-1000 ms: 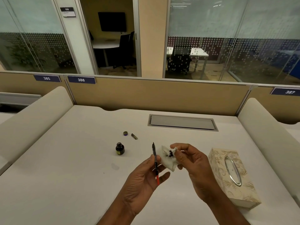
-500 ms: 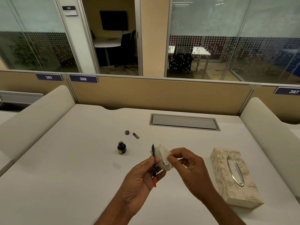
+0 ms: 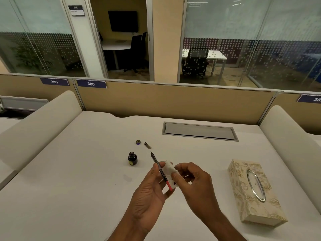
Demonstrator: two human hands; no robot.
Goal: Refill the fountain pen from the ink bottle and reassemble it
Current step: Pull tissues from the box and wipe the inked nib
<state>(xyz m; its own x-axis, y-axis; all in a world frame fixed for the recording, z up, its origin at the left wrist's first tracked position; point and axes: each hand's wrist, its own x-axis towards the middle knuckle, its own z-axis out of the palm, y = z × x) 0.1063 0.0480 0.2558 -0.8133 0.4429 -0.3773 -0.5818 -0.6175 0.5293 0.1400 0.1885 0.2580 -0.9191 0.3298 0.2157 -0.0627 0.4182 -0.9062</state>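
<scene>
My left hand (image 3: 149, 192) grips the fountain pen's inner part (image 3: 159, 166), a thin black stem with a red end, its nib tilted up and to the left. My right hand (image 3: 194, 185) pinches a white tissue (image 3: 169, 169) that rests against the pen's shaft; a dark ink stain shows on its lower part. The open ink bottle (image 3: 132, 158) stands on the desk to the left of the pen tip. Behind it lie the bottle cap (image 3: 138, 141) and a small metal pen piece (image 3: 147, 145).
A patterned tissue box (image 3: 251, 190) lies on the desk (image 3: 69, 171) to the right of my hands. A grey cable hatch (image 3: 199, 131) is set into the desk at the back. Padded dividers flank the desk on both sides, with a partition wall behind.
The pen has tilted so its nib leans left. The tissue has slid down the shaft toward the red end, and my right hand has closed in on the pen.
</scene>
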